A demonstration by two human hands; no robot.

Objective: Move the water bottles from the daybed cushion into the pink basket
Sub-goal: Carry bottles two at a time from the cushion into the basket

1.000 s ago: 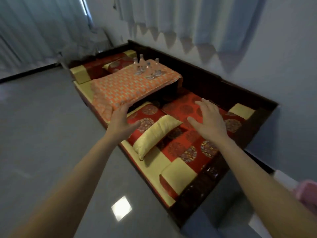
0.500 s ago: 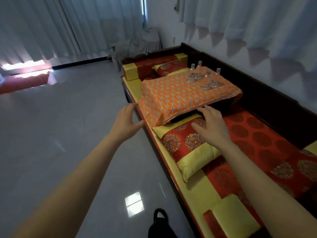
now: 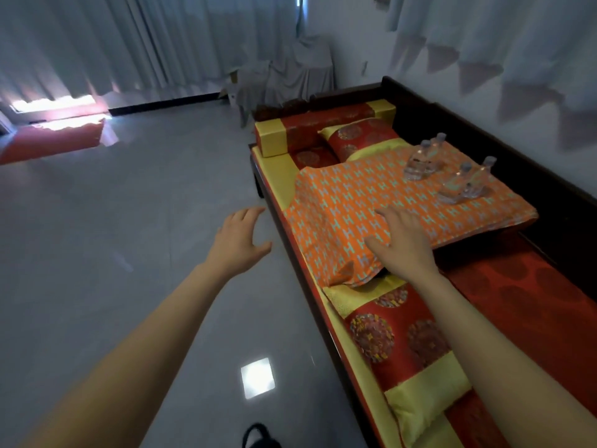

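While both bare forearms reach forward from the lower edge of the view, the left hand (image 3: 240,240) hangs above the glossy grey tiled floor (image 3: 113,270), just beside the front rail of the dark wooden daybed (image 3: 416,121). Its grip is released, the fingers spread and holding nothing. The right hand (image 3: 402,245) lies palm down over the near end of the orange cushion patterned with teal H shapes (image 3: 355,195). Its grip is likewise released, the fingers straight and slightly apart; whether the palm touches the fabric cannot be told. Four clear plastic water bottles (image 3: 421,161) with small caps sit on the far right part of that cushion, well apart from both hands, one pair towards the back and the other pair nearer the right edge. A red pillow with gold medallions and yellow ends (image 3: 387,334) lies on the daybed seat beside the right forearm, and a red bolster with yellow ends (image 3: 323,127) lies across the far end. Pale pleated curtains (image 3: 145,43) hang behind the floor.
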